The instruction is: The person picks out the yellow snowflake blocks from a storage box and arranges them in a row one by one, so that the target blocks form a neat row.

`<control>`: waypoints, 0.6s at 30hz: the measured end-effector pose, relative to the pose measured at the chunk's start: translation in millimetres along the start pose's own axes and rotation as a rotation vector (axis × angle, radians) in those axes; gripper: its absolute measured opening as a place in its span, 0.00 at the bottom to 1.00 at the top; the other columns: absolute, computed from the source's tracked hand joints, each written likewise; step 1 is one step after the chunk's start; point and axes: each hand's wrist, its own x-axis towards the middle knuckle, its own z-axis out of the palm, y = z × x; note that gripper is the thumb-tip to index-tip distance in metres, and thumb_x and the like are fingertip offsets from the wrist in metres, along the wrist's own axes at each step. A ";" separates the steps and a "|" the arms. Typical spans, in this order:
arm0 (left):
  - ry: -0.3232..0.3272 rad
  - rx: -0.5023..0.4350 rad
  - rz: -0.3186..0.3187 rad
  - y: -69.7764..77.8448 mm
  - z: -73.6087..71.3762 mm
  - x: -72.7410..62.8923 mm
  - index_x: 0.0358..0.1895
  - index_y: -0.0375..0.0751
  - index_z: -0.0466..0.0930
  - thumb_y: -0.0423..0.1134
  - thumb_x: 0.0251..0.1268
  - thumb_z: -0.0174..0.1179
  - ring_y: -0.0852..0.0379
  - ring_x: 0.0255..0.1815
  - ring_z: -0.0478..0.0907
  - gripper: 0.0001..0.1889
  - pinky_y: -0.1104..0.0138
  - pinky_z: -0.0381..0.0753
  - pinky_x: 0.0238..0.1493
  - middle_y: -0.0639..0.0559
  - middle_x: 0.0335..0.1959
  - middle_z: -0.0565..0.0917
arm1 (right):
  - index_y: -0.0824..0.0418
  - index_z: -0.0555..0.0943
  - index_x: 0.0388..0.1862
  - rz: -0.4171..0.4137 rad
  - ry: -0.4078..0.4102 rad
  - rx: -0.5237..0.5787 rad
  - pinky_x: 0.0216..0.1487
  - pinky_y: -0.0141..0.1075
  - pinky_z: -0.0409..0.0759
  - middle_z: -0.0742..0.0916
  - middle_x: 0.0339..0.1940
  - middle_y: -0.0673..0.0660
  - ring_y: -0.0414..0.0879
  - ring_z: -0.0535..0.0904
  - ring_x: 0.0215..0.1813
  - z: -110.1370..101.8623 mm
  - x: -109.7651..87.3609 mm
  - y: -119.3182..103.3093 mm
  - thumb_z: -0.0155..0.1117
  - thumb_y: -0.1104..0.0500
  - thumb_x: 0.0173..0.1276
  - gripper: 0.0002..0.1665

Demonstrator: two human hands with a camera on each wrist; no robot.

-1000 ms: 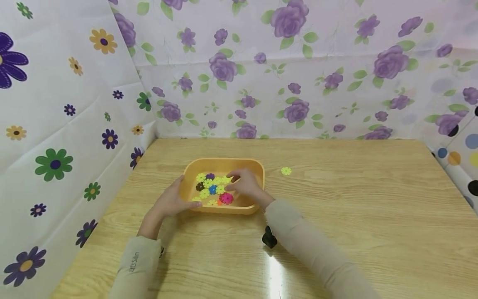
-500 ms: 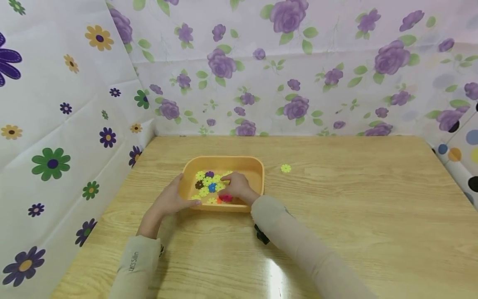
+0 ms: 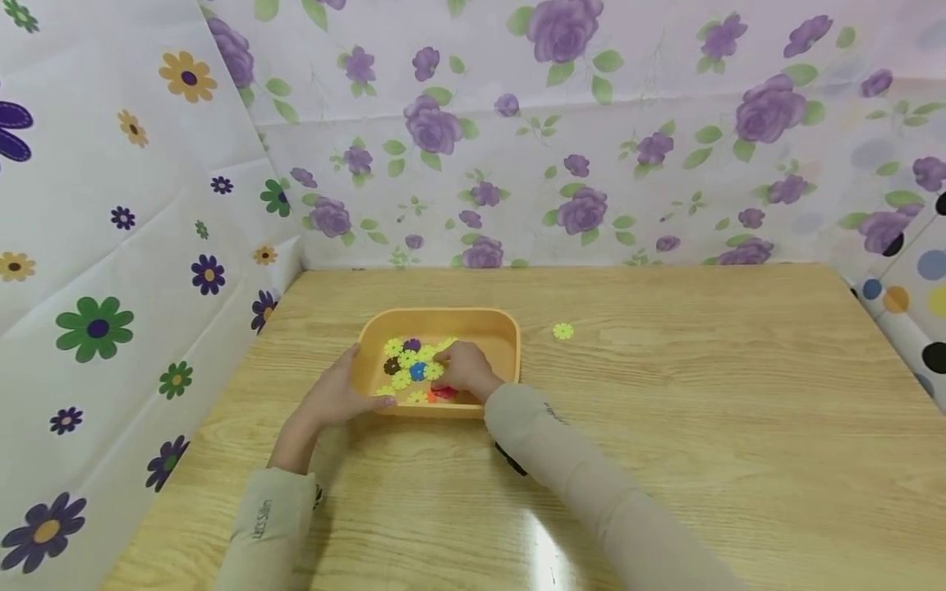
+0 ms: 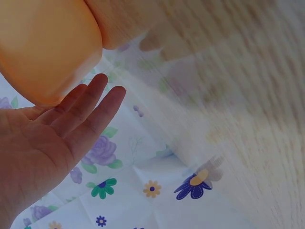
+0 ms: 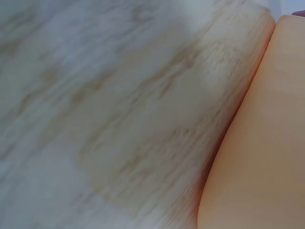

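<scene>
An orange-yellow plastic tub [image 3: 484, 328] stands on the table with several flower-shaped plastic discs in it. Yellow discs [image 3: 401, 379] are the most common, along with a blue disc [image 3: 418, 371], a brown one [image 3: 392, 366] and a purple one [image 3: 411, 345]. My left hand [image 3: 334, 396] holds the tub's left end, thumb over the front rim; in the left wrist view its fingers [image 4: 83, 112] lie along the outer wall. Inside the tub, my right hand [image 3: 467, 366] reaches down over a pink-red disc [image 3: 443, 393], partly covering it. Its fingertips are hidden, so I cannot tell what they grip.
One yellow flower disc [image 3: 563, 331] lies on the wooden table [image 3: 702, 394] right of the tub. Flower-printed sheets [image 3: 510, 164] hang behind and to the left. The right wrist view shows the tub's outer wall [image 5: 259, 143] beside the tabletop.
My right hand has moved lower and slightly left inside the tub, now covering part of the pink-red disc. The left hand keeps its place on the tub.
</scene>
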 end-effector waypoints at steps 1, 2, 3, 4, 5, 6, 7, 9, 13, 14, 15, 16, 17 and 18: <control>0.001 -0.003 -0.002 -0.2 0.0 -0.2 0.69 0.25 0.40 0.54 0.43 0.70 0.31 0.63 0.56 0.59 0.45 0.57 0.60 0.26 0.67 0.52 | 0.58 0.80 0.52 0.006 0.000 -0.005 0.58 0.39 0.67 0.82 0.52 0.53 0.49 0.71 0.57 0.2 0.7 -0.2 0.72 0.56 0.51 0.27; 0.001 -0.005 -0.003 -0.4 0.1 -0.5 0.69 0.25 0.40 0.54 0.43 0.70 0.32 0.63 0.56 0.60 0.45 0.57 0.60 0.26 0.67 0.52 | 0.57 0.81 0.51 0.010 0.002 -0.008 0.57 0.38 0.68 0.82 0.51 0.53 0.49 0.72 0.57 0.5 1.3 -0.2 0.73 0.55 0.51 0.26; 0.003 -0.007 -0.004 -0.5 0.1 -0.7 0.69 0.25 0.39 0.54 0.43 0.70 0.32 0.63 0.56 0.60 0.45 0.57 0.60 0.26 0.67 0.52 | 0.57 0.81 0.51 0.014 0.005 -0.008 0.56 0.38 0.69 0.82 0.51 0.52 0.49 0.72 0.56 0.7 1.9 -0.3 0.73 0.55 0.51 0.26; 0.003 -0.007 -0.005 -0.5 0.1 -1.0 0.69 0.25 0.39 0.54 0.43 0.70 0.32 0.63 0.57 0.59 0.44 0.57 0.60 0.26 0.67 0.52 | 0.57 0.82 0.50 0.017 0.008 -0.007 0.55 0.37 0.69 0.83 0.50 0.52 0.49 0.73 0.55 0.8 2.3 -0.3 0.73 0.55 0.51 0.25; 0.004 -0.007 -0.005 -0.5 0.1 -1.3 0.69 0.25 0.39 0.54 0.43 0.70 0.32 0.63 0.57 0.59 0.44 0.57 0.60 0.26 0.67 0.52 | 0.57 0.82 0.49 0.021 0.013 -0.004 0.54 0.37 0.70 0.83 0.49 0.52 0.48 0.73 0.55 0.7 2.8 -0.3 0.73 0.56 0.50 0.25; 0.005 -0.007 -0.003 -0.4 0.1 -1.5 0.69 0.25 0.39 0.54 0.43 0.70 0.32 0.63 0.57 0.59 0.44 0.57 0.60 0.26 0.67 0.52 | 0.57 0.82 0.49 0.026 0.016 0.002 0.53 0.37 0.71 0.83 0.48 0.52 0.48 0.74 0.54 0.5 3.0 -0.4 0.73 0.56 0.50 0.24; 0.006 -0.007 0.001 -0.1 0.0 -1.7 0.69 0.25 0.39 0.53 0.43 0.70 0.32 0.63 0.57 0.59 0.44 0.57 0.60 0.26 0.66 0.52 | 0.57 0.83 0.48 0.029 0.020 0.005 0.52 0.37 0.72 0.84 0.47 0.51 0.48 0.74 0.53 0.4 3.4 -0.4 0.73 0.56 0.50 0.23; 0.006 -0.005 0.009 0.6 -0.2 -2.0 0.69 0.24 0.39 0.53 0.43 0.70 0.32 0.63 0.57 0.59 0.44 0.57 0.60 0.26 0.66 0.52 | 0.57 0.84 0.46 0.035 0.024 0.014 0.51 0.37 0.73 0.84 0.46 0.51 0.48 0.74 0.52 0.0 3.9 -0.4 0.73 0.57 0.49 0.22; 0.005 -0.006 0.015 1.8 -0.5 -2.0 0.69 0.24 0.39 0.52 0.43 0.70 0.32 0.62 0.57 0.59 0.44 0.57 0.60 0.26 0.66 0.52 | 0.58 0.85 0.43 0.044 0.027 0.008 0.51 0.37 0.72 0.85 0.43 0.51 0.47 0.75 0.50 -0.5 4.6 -0.3 0.74 0.57 0.48 0.20; 0.004 -0.008 0.015 2.1 -0.5 -2.0 0.69 0.24 0.39 0.52 0.43 0.70 0.32 0.62 0.57 0.59 0.44 0.57 0.60 0.26 0.66 0.52 | 0.58 0.85 0.42 0.046 0.028 0.008 0.50 0.36 0.73 0.85 0.42 0.51 0.47 0.75 0.49 -0.6 4.6 -0.3 0.74 0.57 0.48 0.19; 0.004 -0.009 0.013 2.2 -0.4 -2.0 0.69 0.24 0.39 0.52 0.43 0.70 0.32 0.62 0.57 0.59 0.44 0.57 0.60 0.26 0.66 0.52 | 0.59 0.85 0.41 0.046 0.031 0.007 0.49 0.36 0.73 0.85 0.41 0.51 0.47 0.75 0.48 -0.5 4.7 -0.1 0.75 0.57 0.48 0.19; 0.004 -0.008 0.012 2.4 -0.4 -2.0 0.69 0.24 0.39 0.52 0.43 0.70 0.32 0.62 0.57 0.59 0.44 0.57 0.60 0.26 0.66 0.52 | 0.59 0.85 0.39 0.047 0.032 0.008 0.47 0.36 0.73 0.85 0.40 0.51 0.46 0.75 0.46 -0.6 4.7 -0.1 0.75 0.57 0.47 0.18; 0.003 -0.007 0.011 2.5 -0.3 -2.0 0.69 0.25 0.39 0.52 0.43 0.70 0.32 0.63 0.57 0.59 0.45 0.57 0.60 0.26 0.67 0.52 | 0.60 0.85 0.37 0.045 0.032 0.009 0.45 0.35 0.74 0.85 0.38 0.52 0.46 0.75 0.43 -0.8 4.6 -0.2 0.75 0.57 0.47 0.16; 0.003 -0.008 0.010 2.5 -0.3 -2.0 0.69 0.25 0.39 0.52 0.43 0.70 0.32 0.62 0.57 0.59 0.44 0.57 0.60 0.26 0.66 0.52 | 0.60 0.85 0.35 0.045 0.030 0.018 0.42 0.34 0.75 0.84 0.35 0.52 0.45 0.75 0.40 -0.7 4.4 -0.1 0.75 0.58 0.47 0.14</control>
